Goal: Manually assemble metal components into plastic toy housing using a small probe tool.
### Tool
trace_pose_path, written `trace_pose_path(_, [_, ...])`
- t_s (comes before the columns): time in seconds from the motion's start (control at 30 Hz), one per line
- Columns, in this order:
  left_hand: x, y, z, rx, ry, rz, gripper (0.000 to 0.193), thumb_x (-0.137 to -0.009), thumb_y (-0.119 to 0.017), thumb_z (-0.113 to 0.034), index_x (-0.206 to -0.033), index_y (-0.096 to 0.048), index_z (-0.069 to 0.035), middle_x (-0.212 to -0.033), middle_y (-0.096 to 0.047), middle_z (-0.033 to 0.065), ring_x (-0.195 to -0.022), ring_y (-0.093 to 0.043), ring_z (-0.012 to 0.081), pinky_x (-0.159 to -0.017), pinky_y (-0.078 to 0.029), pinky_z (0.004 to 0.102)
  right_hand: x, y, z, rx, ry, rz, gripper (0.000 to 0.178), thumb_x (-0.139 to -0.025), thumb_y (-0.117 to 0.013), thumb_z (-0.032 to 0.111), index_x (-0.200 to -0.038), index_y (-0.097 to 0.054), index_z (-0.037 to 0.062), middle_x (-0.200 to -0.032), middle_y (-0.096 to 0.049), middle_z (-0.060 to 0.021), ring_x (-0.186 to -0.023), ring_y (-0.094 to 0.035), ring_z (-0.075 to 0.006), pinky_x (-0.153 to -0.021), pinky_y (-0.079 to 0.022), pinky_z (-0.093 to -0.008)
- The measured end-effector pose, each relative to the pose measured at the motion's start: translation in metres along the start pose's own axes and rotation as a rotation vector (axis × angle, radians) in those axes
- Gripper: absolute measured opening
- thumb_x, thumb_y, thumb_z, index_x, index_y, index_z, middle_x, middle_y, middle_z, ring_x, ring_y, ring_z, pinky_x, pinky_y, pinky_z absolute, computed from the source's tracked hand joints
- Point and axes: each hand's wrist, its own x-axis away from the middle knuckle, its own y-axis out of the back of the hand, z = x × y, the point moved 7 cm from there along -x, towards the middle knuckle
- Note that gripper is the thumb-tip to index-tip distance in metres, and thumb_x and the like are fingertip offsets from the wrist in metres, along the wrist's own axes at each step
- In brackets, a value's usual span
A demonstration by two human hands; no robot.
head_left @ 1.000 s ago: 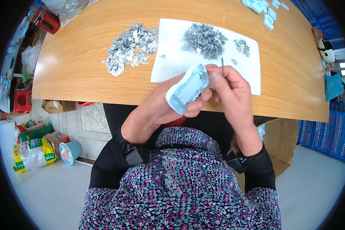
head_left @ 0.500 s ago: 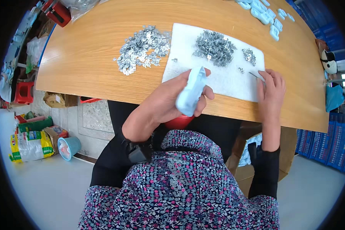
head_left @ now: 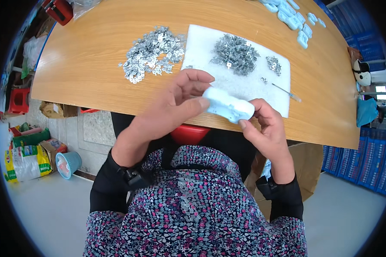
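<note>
A light-blue plastic casing (head_left: 227, 105), long and waisted, is held level above the table's near edge. My right hand (head_left: 268, 128) pinches its right end between thumb and fingers. At the left end, my left hand (head_left: 178, 100) lays its thumb against the casing; its index finger arches above and the other fingers curl behind. Just beyond lies a white foam sheet (head_left: 244, 90), bearing a large heap of small metal clips (head_left: 236, 53) and a smaller metal heap (head_left: 273, 66). A thin metal tool with a clear handle (head_left: 294, 97) rests on the sheet's right side.
Flat silvery metal plates (head_left: 154, 53) are heaped left of the sheet on the wooden table (head_left: 90, 64). More light-blue casings (head_left: 291, 19) lie at the far right. A red container (head_left: 188, 134) sits below the table edge, and a cardboard box (head_left: 306, 171) stands at lower right.
My right hand has let go of the thin tool and moved left onto the casing's right end. The casing has turned from steeply slanted to nearly level. My left hand has shifted left.
</note>
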Motion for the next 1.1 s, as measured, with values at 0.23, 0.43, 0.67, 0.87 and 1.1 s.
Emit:
trace_pose_path(0.23, [-0.004,-0.029,-0.014,-0.567,0.072,0.552,0.041,-0.104,-0.051,-0.032,-0.133,-0.054,-0.003,-0.112,-0.065,0.0054,-0.1,-0.06,0.0118,-0.089,-0.047,0.0268,-0.016,-0.032,0.036,0.172,0.043,0.343,0.03,-0.08,-0.073,0.008,-0.109,-0.066,0.0036,-0.083,-0.065,-0.0059,-0.073,-0.062,-0.0156,-0.07,-0.051,-0.0301])
trace_pose_path(0.43, [0.016,0.004,0.011,0.047,0.392,0.287,0.057,-0.106,-0.04,-0.045,-0.145,-0.048,-0.004,-0.099,-0.067,0.0105,-0.084,-0.065,0.0166,-0.072,-0.054,0.0281,-0.047,-0.004,0.033,0.453,0.157,0.05,0.022,-0.084,-0.071,0.003,-0.105,-0.071,0.0036,-0.092,-0.068,-0.0051,-0.078,-0.062,-0.0155,-0.074,-0.05,-0.0291])
trace_pose_path(0.67, [0.018,0.02,0.018,0.61,0.292,0.071,0.062,-0.107,-0.03,-0.046,-0.145,-0.041,0.001,-0.104,-0.065,0.0166,-0.089,-0.07,0.0233,-0.074,-0.061,0.0337,-0.102,-0.024,0.036,0.893,0.493,-0.096,0.011,-0.082,-0.072,0.009,-0.092,-0.072,0.0107,-0.086,-0.063,-0.0036,-0.087,-0.056,-0.0252,-0.08,-0.044,-0.0375])
trace_pose_path(0.87, [0.018,0.029,0.023,0.709,0.233,0.007,0.055,-0.106,-0.034,-0.039,-0.143,-0.043,0.001,-0.104,-0.065,0.0159,-0.089,-0.069,0.0216,-0.075,-0.06,0.0334,-0.119,-0.038,0.037,1.011,0.464,0.071,0.008,-0.083,-0.067,0.016,-0.09,-0.072,0.0147,-0.089,-0.062,-0.0009,-0.095,-0.054,-0.0243,-0.089,-0.04,-0.0388])
trace_pose_path(1.1, [0.004,0.031,0.005,0.416,0.182,-0.226,0.052,-0.098,-0.049,-0.027,-0.14,-0.045,0.003,-0.103,-0.066,0.0124,-0.087,-0.067,0.018,-0.078,-0.058,0.0343,-0.112,-0.023,0.035,0.729,0.312,0.097,0.009,-0.085,-0.069,0.012,-0.093,-0.072,0.0113,-0.096,-0.068,-0.002,-0.099,-0.056,-0.0243,-0.093,-0.04,-0.0378])
